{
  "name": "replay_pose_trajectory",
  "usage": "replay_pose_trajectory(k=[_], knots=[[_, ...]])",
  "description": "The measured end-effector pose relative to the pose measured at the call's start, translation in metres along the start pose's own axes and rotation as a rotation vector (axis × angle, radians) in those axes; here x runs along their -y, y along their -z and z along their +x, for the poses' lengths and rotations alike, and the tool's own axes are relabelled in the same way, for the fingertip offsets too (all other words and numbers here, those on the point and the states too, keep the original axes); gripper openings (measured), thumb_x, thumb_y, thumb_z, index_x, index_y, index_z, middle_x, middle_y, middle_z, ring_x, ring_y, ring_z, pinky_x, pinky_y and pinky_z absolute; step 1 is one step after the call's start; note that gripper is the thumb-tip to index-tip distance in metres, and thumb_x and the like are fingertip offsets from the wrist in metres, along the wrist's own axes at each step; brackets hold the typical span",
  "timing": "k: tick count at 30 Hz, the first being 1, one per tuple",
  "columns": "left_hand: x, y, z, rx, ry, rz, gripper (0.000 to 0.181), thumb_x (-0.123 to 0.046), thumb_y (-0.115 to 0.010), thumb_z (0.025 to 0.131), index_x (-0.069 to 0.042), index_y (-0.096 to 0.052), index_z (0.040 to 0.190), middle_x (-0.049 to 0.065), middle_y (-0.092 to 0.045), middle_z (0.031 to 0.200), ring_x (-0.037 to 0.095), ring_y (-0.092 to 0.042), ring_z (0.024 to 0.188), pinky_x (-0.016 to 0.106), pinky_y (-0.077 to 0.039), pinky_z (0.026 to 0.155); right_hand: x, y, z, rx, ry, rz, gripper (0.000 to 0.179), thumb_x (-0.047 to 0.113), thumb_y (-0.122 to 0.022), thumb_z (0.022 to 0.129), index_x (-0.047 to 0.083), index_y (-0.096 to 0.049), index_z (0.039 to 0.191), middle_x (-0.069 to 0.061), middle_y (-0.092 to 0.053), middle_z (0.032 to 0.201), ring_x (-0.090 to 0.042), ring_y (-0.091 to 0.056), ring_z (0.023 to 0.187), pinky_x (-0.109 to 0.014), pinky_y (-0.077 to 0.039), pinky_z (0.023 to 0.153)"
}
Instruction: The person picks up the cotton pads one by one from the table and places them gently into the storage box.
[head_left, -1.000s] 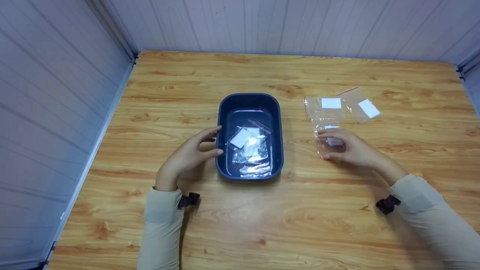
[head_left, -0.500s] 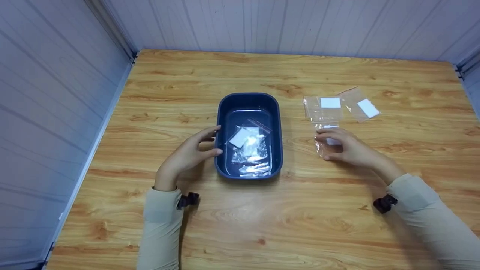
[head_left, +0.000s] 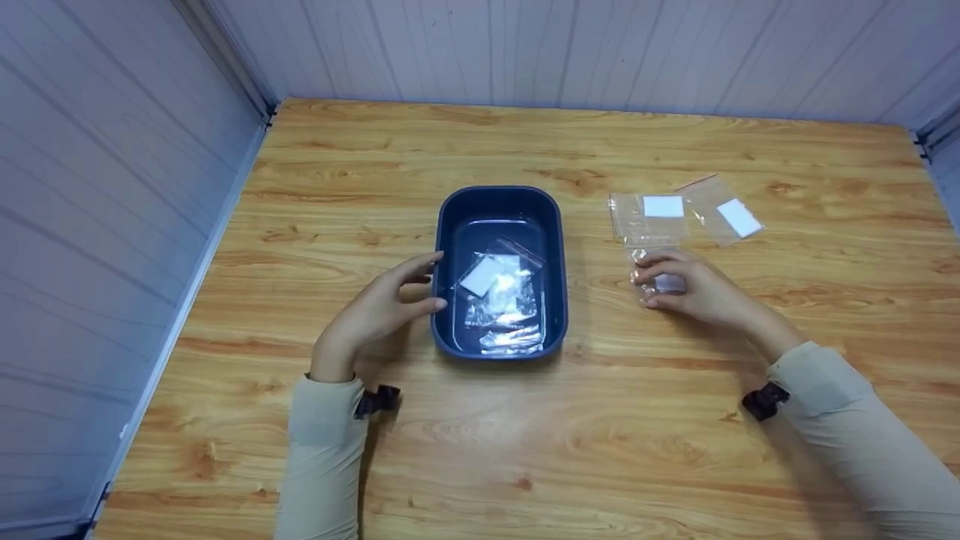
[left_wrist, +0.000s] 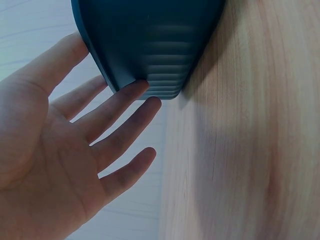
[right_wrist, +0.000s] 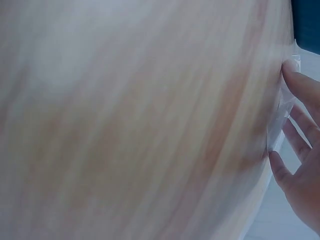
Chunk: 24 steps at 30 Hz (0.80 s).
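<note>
My left hand touches the left side of a dark blue plastic bin with thumb and fingertips, its fingers spread and relaxed. In the left wrist view, fingers lie against the bin's ribbed outer wall. Right of the bin, my right hand pinches a small clear zip-lock bag with a white label; the hand covers part of it. The right wrist view has the bag's crumpled film between thumb and fingers. Several similar bags lie inside the bin.
Just beyond my right hand lie two more labelled zip-lock bags on the wood-grain table. A pale panel wall stands along the back edge, another wall on the left.
My right thumb and fingers have drawn closer together, bunching up the zip-lock bag between them. The right forearm has shifted slightly left. The left hand and bin stay put.
</note>
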<state>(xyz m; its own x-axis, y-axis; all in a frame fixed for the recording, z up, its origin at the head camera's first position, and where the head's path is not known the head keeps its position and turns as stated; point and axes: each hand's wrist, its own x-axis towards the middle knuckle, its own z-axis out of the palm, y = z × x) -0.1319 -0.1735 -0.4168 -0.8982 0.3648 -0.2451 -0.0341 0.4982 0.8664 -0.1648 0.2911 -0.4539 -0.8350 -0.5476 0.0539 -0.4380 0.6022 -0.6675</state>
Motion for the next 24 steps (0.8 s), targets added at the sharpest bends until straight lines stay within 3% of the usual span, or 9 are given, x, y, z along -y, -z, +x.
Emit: replay_pose_trajectory(k=[7, 15, 24], knots=[[0.0009, 0.0005, -0.0006, 0.008, -0.04, -0.014, 0.068, -0.025, -0.071, 0.094, -0.017, -0.039, 0.153, 0.007, -0.045, 0.15, 0.028, -0.043, 0.136, 0.05, -0.03, 0.114, 0.0003, 0.0007, -0.0007, -0.016, -0.023, 0.013, 0.018, 0.004, -0.081, 0.081, 0.008, -0.078, 0.098, -0.014, -0.061, 0.129, -0.034, -0.049, 0.125, -0.028, -0.031, 0.11], [0.0012, -0.0001, -0.0008, 0.001, -0.033, 0.002, 0.068, -0.026, -0.071, 0.093, -0.019, -0.039, 0.153, 0.005, -0.044, 0.151, 0.028, -0.042, 0.136, 0.051, -0.03, 0.114, 0.0019, 0.0026, -0.0007, -0.011, -0.049, -0.003, 0.01, 0.003, -0.078, 0.083, 0.01, -0.078, 0.091, -0.014, -0.063, 0.129, -0.038, -0.048, 0.128, -0.057, -0.029, 0.111], [-0.0001, -0.0001, 0.0001, 0.001, -0.021, 0.007, 0.069, -0.027, -0.072, 0.093, -0.019, -0.039, 0.153, 0.009, -0.046, 0.149, 0.029, -0.043, 0.136, 0.053, -0.028, 0.115, 0.0053, 0.0046, -0.0019, -0.033, -0.054, -0.016, 0.008, 0.004, -0.078, 0.084, 0.008, -0.077, 0.092, -0.015, -0.066, 0.122, -0.037, -0.054, 0.121, -0.056, -0.034, 0.108]])
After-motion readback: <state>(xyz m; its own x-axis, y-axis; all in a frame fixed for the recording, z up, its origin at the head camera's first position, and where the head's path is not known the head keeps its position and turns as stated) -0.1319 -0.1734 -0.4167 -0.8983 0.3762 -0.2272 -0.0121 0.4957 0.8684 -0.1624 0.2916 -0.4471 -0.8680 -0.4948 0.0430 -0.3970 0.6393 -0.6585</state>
